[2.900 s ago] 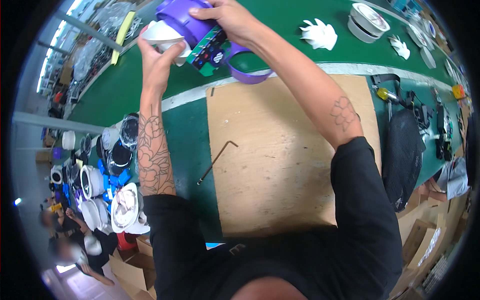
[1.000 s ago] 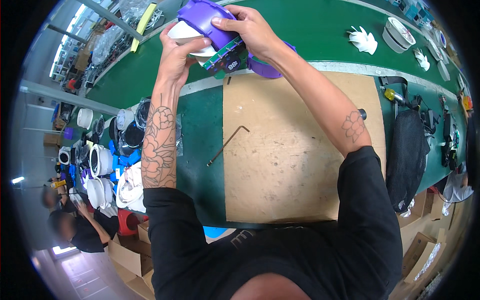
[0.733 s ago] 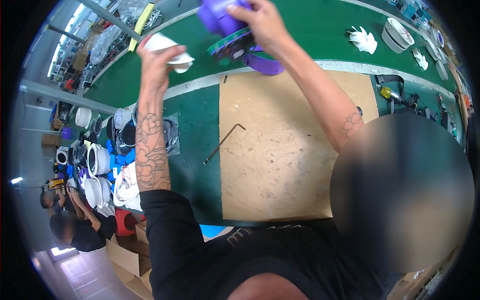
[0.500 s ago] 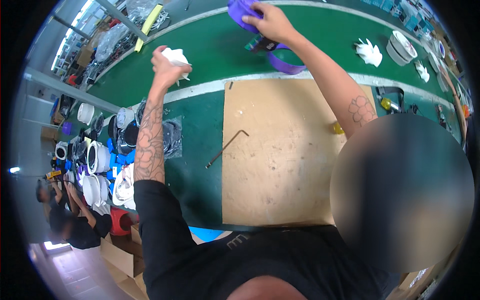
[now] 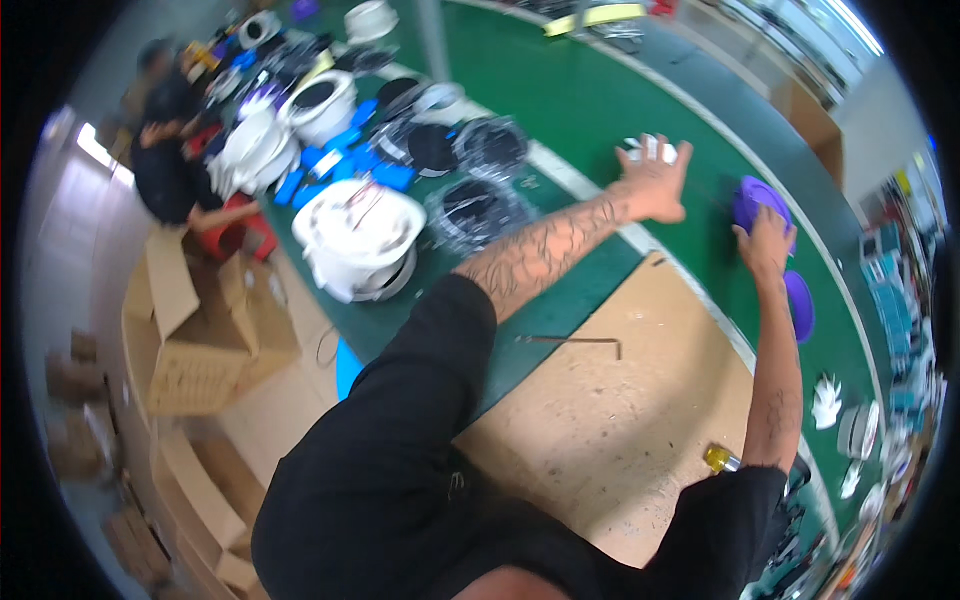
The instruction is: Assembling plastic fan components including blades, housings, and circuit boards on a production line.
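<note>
- The left hand (image 5: 655, 180) is stretched far out over the green bench (image 5: 600, 110). Its fingers are spread open, and small white pieces (image 5: 648, 150) lie just at the fingertips. I cannot tell whether the fingers touch them or are apart from them.
- The right hand (image 5: 765, 240) lies on the round purple plastic housing (image 5: 757, 200), which stands on the green bench just to the right of the left hand. The fingers curl over its near edge and seem to press it down, probably to keep it steady on the smooth surface; whether they really grip it I cannot tell.
- A second purple round part (image 5: 800, 305) lies on the bench just beside the right forearm, on the near side of the housing.
- Nearer to the person than the housing lies a flat brown board (image 5: 610, 430) on the bench, likely as a work surface. A bent metal hex key (image 5: 575, 342) rests at its far-left edge, and a tool with a yellow handle (image 5: 718, 459) lies at its right side, near the right elbow.
- Well to the left of the housing, white round appliance bodies (image 5: 355, 235) and black lids in clear bags (image 5: 480, 205) are crowded together.
- Further left, another person (image 5: 175, 160) bends near open cardboard boxes (image 5: 200, 320).
</note>
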Demonstrator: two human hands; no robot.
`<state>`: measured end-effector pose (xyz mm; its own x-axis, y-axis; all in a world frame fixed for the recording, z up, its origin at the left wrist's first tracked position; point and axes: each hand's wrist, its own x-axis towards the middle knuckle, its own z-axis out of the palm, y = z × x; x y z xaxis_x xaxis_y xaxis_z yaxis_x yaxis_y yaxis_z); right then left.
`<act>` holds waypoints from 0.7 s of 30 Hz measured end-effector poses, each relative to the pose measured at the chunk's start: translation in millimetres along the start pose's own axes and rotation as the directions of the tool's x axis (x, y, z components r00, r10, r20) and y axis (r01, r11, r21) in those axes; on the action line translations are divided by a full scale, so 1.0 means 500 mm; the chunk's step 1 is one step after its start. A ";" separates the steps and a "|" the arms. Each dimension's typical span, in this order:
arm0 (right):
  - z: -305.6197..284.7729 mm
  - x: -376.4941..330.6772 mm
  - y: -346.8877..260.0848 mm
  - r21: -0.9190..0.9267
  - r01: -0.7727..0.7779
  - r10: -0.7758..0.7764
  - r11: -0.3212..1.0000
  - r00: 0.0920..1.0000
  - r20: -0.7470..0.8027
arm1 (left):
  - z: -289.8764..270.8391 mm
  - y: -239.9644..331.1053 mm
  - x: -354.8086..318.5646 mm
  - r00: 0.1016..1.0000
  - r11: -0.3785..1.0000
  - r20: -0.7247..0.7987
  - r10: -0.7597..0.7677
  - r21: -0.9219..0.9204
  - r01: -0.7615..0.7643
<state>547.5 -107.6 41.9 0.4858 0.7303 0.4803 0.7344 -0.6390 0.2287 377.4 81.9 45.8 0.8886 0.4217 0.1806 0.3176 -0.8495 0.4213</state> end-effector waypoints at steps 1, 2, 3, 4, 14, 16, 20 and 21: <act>-0.003 0.003 -0.023 0.015 0.033 -0.033 0.999 0.999 0.008 | -0.028 0.035 -0.060 1.000 0.991 0.017 0.005 -0.135 -0.002; -0.009 -0.003 -0.047 0.186 0.080 -0.069 0.979 0.995 -0.065 | -0.061 0.052 -0.127 0.997 0.966 0.009 0.076 -0.247 -0.072; -0.015 -0.008 -0.073 0.351 0.135 -0.091 0.926 0.986 -0.141 | -0.090 0.054 -0.206 0.987 0.912 -0.033 0.157 -0.378 -0.158; -0.006 -0.009 -0.122 0.431 0.204 -0.117 0.879 0.968 -0.221 | -0.116 0.047 -0.288 0.957 0.842 -0.129 0.259 -0.455 -0.289; -0.284 -0.083 -0.791 0.801 -0.597 -0.502 0.058 0.676 0.540 | -0.322 -0.393 -0.761 0.583 0.619 -0.427 -0.691 -0.766 0.174; -0.311 -0.098 -0.835 0.708 -0.701 -0.533 0.086 0.568 0.628 | -0.300 -0.391 -0.748 0.694 0.390 -0.275 -0.665 -0.921 0.009; -0.330 -0.114 -0.833 0.662 -0.750 -0.485 -0.020 0.586 0.649 | -0.271 -0.357 -0.718 0.735 0.474 -0.394 -0.552 -0.874 -0.112; -0.350 -0.129 -0.813 0.687 -0.725 -0.472 -0.045 0.622 0.625 | -0.275 -0.326 -0.721 0.722 0.540 -0.444 -0.531 -0.834 -0.116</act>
<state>134.6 62.9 66.1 0.2518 0.9065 -0.3388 -0.0595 -0.3349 -0.9404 -39.9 111.8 34.3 0.3256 0.8962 0.3015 -0.2081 -0.2431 0.9474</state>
